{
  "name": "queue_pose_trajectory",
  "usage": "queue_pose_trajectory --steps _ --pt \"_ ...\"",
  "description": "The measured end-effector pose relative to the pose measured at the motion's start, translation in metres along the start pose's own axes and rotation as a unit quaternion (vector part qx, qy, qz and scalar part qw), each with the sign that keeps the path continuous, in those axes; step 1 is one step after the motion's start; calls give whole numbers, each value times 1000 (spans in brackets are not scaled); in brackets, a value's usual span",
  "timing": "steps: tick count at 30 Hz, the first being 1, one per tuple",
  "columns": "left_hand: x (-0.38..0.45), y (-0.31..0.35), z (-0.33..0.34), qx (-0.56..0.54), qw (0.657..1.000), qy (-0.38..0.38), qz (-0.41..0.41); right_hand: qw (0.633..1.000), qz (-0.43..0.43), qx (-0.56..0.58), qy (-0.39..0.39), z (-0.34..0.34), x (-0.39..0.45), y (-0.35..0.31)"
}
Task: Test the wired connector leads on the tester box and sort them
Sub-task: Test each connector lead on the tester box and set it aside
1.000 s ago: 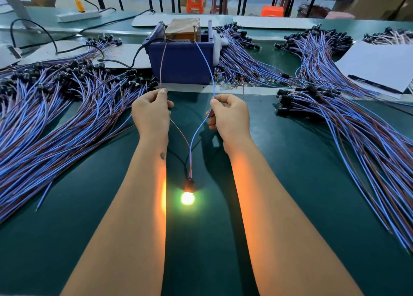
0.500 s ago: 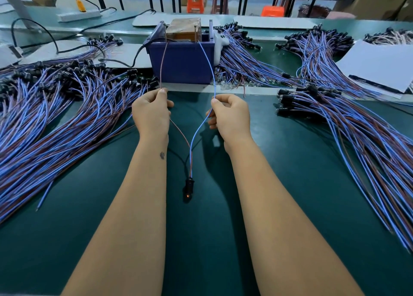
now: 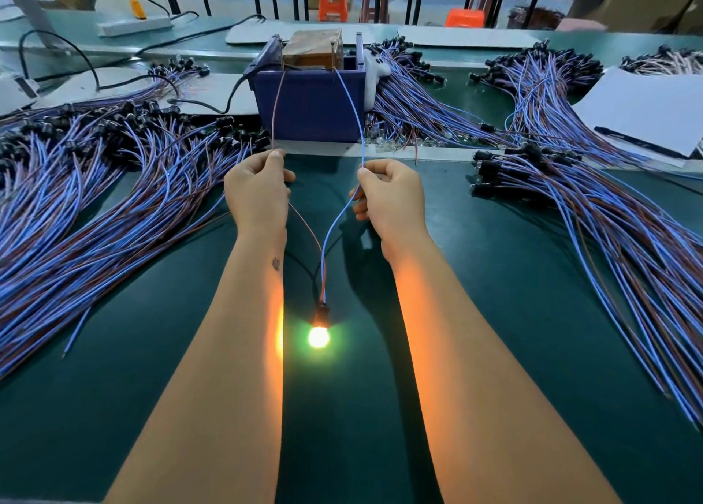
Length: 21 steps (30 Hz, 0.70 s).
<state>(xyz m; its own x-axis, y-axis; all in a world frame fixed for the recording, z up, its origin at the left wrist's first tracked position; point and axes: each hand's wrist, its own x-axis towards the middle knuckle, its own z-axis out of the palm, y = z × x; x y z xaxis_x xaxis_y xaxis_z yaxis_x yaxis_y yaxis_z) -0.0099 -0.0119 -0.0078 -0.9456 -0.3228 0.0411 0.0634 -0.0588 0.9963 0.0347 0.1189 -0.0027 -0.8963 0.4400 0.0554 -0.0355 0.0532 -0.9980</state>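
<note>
The blue tester box (image 3: 310, 104) stands at the back centre of the green table. My left hand (image 3: 256, 195) pinches the brown wire (image 3: 277, 108) of one lead, whose far end reaches up to the box's left contact. My right hand (image 3: 392, 197) pinches the blue wire (image 3: 355, 112) of the same lead, running to the box's right contact. Both wires join at a black connector (image 3: 322, 311) lying on the table between my forearms. Its lamp (image 3: 318, 337) glows bright green-yellow and lights my forearms orange.
A large fan of blue and brown leads (image 3: 87, 199) covers the table's left. More lead piles (image 3: 593, 214) spread on the right and behind the box (image 3: 414, 96). White paper sheets (image 3: 646, 112) lie far right. A black cable (image 3: 213, 104) runs to the box.
The lamp was lit a second ago, dark half a second ago, and is lit again now. My hands have stayed in the same place on the wires.
</note>
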Motion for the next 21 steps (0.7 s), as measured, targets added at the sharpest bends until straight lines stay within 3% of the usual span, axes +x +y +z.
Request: queue_pose_trajectory --steps 6,13,17,21 --pt "-7 1 7 21 997 -63 29 998 -53 33 -4 0 0 -1" --pt "-26 8 20 -54 980 -191 4 990 -95 -66 -78 10 -2 4" --pt "-21 5 15 -30 988 -148 18 986 -73 -79 -125 3 -3 1" --pt "-13 7 6 -74 993 -90 8 962 -43 -170 -211 -7 -2 -2"
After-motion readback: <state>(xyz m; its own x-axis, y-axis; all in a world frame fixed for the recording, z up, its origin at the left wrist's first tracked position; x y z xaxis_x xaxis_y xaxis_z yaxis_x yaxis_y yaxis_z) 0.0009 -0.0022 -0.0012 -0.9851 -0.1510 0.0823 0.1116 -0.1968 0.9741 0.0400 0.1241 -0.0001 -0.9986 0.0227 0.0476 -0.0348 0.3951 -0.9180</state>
